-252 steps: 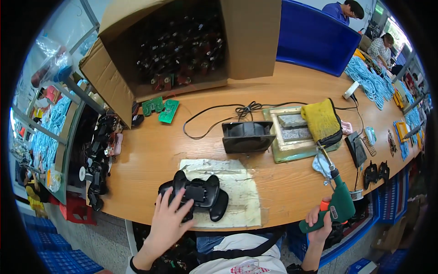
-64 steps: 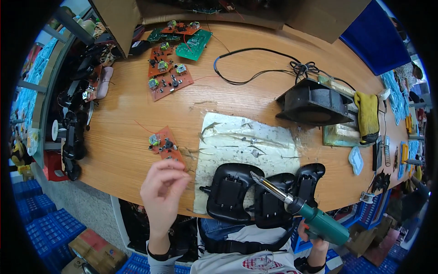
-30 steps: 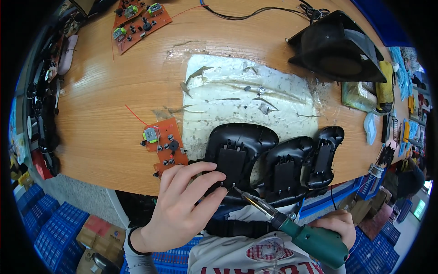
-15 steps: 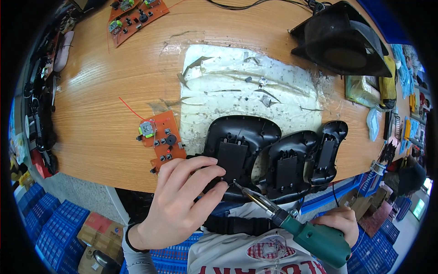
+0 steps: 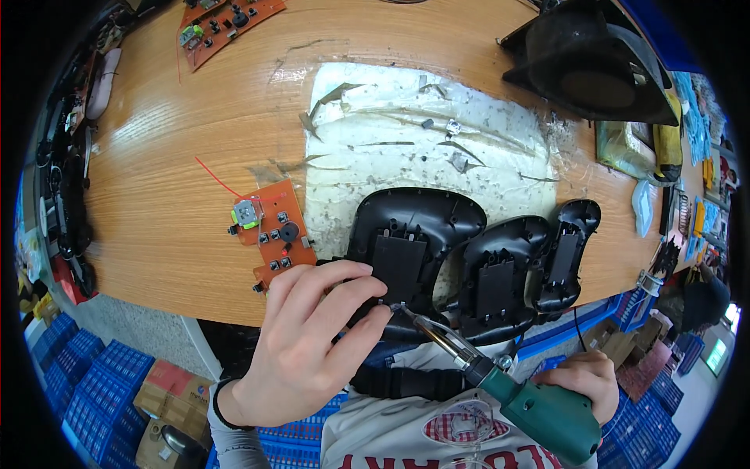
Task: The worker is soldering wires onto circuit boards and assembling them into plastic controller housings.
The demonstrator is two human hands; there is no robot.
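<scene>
My right hand (image 5: 582,383) is closed around the handle of a green soldering gun (image 5: 547,410). The gun's metal tip touches or nearly touches a small metal contact at the near end of the battery box in the largest black plastic shell (image 5: 461,209). Over that shell's left side is my left hand (image 5: 316,328), fingers bent and the fingertips close together beside the tip. What they pinch is too small or hidden to make out. Two more black shells, a middle one (image 5: 525,234) and a small one (image 5: 580,215), lie to the right.
An orange circuit board (image 5: 273,199) with a red wire lies left of the shells. More boards (image 5: 226,35) sit at the far left. A stained white sheet (image 5: 351,168) is taped to the wooden table (image 5: 164,180). A black fan (image 5: 590,70) stands far right.
The view has shifted slightly, so the table's things appear a little moved. My left fingertips and the soldering tip stay together at the same contact area.
</scene>
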